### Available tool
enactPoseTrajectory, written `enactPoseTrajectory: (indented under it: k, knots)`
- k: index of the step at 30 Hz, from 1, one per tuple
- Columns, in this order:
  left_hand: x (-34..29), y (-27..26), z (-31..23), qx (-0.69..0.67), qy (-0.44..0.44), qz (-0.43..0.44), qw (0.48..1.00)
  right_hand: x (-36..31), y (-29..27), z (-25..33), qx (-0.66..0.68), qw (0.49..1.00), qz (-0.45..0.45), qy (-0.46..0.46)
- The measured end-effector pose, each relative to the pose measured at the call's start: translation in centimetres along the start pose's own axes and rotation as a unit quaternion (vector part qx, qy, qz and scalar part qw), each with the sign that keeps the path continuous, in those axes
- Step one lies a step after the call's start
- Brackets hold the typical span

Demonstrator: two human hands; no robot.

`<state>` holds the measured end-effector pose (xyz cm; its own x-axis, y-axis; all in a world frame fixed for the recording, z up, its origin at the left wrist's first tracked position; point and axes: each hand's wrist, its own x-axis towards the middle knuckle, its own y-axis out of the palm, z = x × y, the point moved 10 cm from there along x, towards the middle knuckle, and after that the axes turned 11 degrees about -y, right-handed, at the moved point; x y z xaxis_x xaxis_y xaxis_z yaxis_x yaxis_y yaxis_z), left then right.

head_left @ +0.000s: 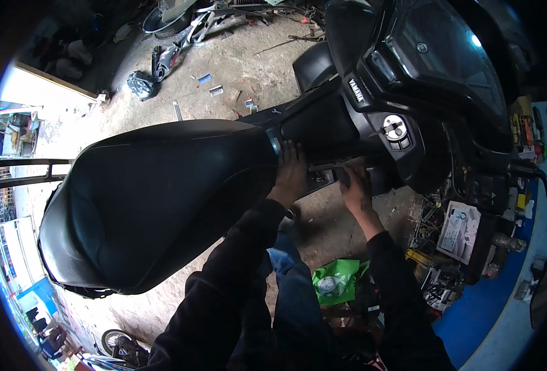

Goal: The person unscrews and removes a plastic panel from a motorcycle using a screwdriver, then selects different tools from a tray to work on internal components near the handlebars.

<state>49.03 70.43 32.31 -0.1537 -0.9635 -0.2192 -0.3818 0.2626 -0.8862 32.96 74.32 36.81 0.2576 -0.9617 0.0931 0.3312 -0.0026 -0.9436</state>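
Note:
A black scooter stretches across the view, its seat (162,191) at the left and its front end at the right. My left hand (292,172) lies on the dark body just ahead of the seat's nose, fingers stretched out and pressed against the plastic. Beside it, my right hand (356,188) has its fingers curled at the end of a narrow dark trim panel (335,164) along the near side of the centre tunnel. Below that strip an opening (321,179) shows metal parts inside. A silver key (386,130) or knob sits at the ignition switch (395,128).
Plastic covers (162,65), a dark basin (165,21) and small scattered pieces lie on the concrete floor beyond the scooter. At the right are a blue-topped bench (471,309) with parts and a white box (459,232). A green bag (337,281) rests near my legs.

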Motion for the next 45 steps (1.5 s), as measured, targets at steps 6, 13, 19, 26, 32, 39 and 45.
enactPoseTrajectory:
  k: [6, 13, 19, 26, 32, 39, 45]
  knots:
    - [-0.2, 0.3, -0.5, -0.018, 0.001, 0.017, 1.0, -4.6, 0.1, -1.5, 0.053, 0.992, 0.093, 0.06]
    - [-0.2, 0.9, 0.7, -0.061, -0.016, 0.133, 0.989, -8.4, -0.5, -0.7, 0.046, 0.98, 0.188, 0.049]
    - [-7.0, 1.4, -0.3, -0.073, 0.028, 0.163, 0.984, -7.1, -4.2, 2.9, 0.057, 0.98, 0.183, 0.056]
    - [-11.7, -5.9, 3.2, -0.034, -0.01, 0.176, 0.984, -3.7, -14.5, 11.5, 0.06, 0.993, 0.056, -0.08]
    - [-13.3, -16.5, 6.9, 0.058, -0.036, 0.06, 0.996, -3.7, -27.0, 16.0, -0.035, 0.991, -0.051, -0.121]
    - [-19.9, -20.5, 16.2, 0.118, -0.131, 0.031, 0.984, -7.7, -35.0, 12.0, -0.251, 0.963, -0.091, -0.045]
    - [-24.3, -20.2, 18.3, 0.141, -0.113, 0.052, 0.982, -9.3, -32.5, 6.6, -0.153, 0.986, -0.049, 0.045]
